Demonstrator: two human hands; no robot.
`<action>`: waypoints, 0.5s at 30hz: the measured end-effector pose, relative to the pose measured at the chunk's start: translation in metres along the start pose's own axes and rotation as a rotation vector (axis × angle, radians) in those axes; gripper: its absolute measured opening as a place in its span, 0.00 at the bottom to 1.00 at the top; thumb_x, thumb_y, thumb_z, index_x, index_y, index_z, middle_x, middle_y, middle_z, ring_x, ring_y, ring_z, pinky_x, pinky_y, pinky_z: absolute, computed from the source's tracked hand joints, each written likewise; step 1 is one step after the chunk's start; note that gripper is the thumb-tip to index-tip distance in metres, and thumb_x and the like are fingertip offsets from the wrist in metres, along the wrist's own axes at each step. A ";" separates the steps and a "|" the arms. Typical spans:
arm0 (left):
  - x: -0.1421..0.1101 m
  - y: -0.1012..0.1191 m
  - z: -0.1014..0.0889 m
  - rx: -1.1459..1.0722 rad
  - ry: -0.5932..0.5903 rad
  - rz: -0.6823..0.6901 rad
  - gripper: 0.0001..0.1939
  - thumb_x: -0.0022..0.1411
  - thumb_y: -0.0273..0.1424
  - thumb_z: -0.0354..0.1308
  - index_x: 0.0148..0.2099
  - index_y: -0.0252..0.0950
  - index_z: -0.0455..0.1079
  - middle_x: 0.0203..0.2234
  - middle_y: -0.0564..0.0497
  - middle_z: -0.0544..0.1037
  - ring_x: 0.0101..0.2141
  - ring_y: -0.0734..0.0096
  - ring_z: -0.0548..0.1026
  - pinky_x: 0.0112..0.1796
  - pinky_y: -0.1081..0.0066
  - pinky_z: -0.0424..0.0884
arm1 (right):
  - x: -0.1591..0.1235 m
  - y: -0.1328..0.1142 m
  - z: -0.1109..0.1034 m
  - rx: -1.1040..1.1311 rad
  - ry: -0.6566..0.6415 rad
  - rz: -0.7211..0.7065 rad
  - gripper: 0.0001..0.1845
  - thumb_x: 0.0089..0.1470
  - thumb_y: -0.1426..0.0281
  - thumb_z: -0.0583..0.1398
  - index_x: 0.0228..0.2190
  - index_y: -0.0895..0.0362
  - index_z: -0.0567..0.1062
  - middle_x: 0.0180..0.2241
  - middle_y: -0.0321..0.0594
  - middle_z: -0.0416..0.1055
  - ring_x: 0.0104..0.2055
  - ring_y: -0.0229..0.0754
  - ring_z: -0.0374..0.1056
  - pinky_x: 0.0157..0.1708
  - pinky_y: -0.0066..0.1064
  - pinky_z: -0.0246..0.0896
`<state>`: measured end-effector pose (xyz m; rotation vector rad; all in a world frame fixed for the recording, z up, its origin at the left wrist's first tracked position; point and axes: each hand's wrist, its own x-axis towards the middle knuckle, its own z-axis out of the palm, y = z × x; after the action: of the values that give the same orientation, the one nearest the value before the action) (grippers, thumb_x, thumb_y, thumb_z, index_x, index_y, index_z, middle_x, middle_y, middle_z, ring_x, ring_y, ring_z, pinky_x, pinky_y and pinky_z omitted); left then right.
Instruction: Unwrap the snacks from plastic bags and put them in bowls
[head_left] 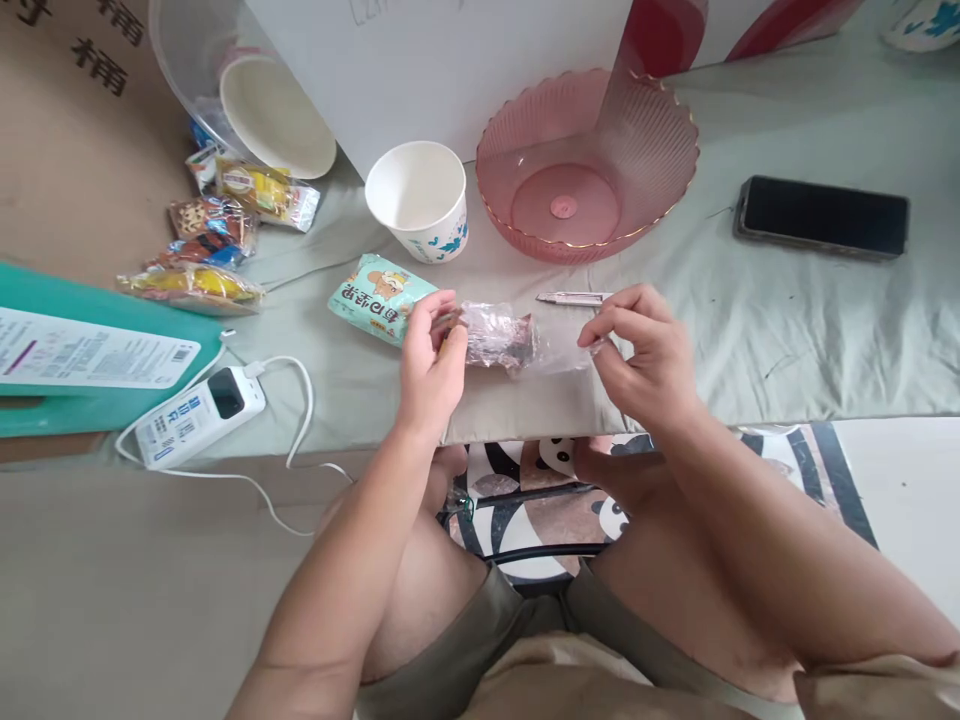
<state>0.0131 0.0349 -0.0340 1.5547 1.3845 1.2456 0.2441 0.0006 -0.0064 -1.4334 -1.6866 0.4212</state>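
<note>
My left hand [433, 365] is closed on the left end of a small brown snack pack [499, 338] in crinkled clear wrapping. Clear plastic film [559, 350] stretches from the pack's right end to my right hand [643, 350], whose thumb and fingers pinch its edge. Just behind the left fingers lies a mint-green snack packet [381, 298] with a cartoon animal, partly covered by that hand. A slim pale cutter-like tool [571, 298] rests on the cloth beside my right fingertips. What is inside the brown pack I cannot make out.
A white paper cup [425, 215] and a pink scalloped bowl [517, 235] stand behind the hands. At right lies a black phone [825, 218]. Several wrapped snacks [262, 192] sit at left, near a white power bank [199, 415] with a cable. A white box [450, 80] stands behind.
</note>
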 end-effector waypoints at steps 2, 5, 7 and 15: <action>0.000 0.002 -0.001 0.143 0.045 0.120 0.12 0.65 0.32 0.59 0.51 0.42 0.74 0.51 0.45 0.76 0.55 0.59 0.74 0.59 0.57 0.70 | 0.000 0.001 -0.002 -0.036 0.020 0.058 0.12 0.52 0.77 0.56 0.25 0.52 0.76 0.35 0.42 0.70 0.39 0.45 0.69 0.43 0.44 0.65; -0.001 0.009 -0.002 0.285 -0.125 0.247 0.17 0.58 0.36 0.67 0.50 0.42 0.76 0.54 0.44 0.76 0.58 0.53 0.73 0.63 0.52 0.67 | 0.001 0.003 -0.003 -0.039 -0.009 0.081 0.11 0.52 0.76 0.55 0.25 0.52 0.75 0.38 0.43 0.71 0.42 0.47 0.70 0.45 0.45 0.66; 0.001 0.011 -0.005 0.312 -0.221 0.239 0.21 0.56 0.40 0.70 0.51 0.41 0.76 0.54 0.44 0.77 0.57 0.52 0.74 0.62 0.52 0.69 | 0.002 0.004 -0.003 -0.034 -0.028 0.081 0.12 0.51 0.77 0.54 0.25 0.53 0.75 0.38 0.43 0.72 0.43 0.47 0.71 0.46 0.45 0.66; 0.005 0.005 -0.019 0.219 -0.130 0.213 0.10 0.67 0.39 0.61 0.36 0.40 0.77 0.41 0.48 0.83 0.45 0.63 0.80 0.51 0.60 0.76 | 0.008 0.017 -0.006 -0.024 0.057 0.201 0.11 0.46 0.78 0.54 0.24 0.54 0.74 0.37 0.43 0.74 0.43 0.47 0.72 0.45 0.44 0.66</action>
<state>-0.0038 0.0373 -0.0222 1.9414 1.3339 1.1200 0.2602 0.0110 -0.0122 -1.6247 -1.5125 0.4672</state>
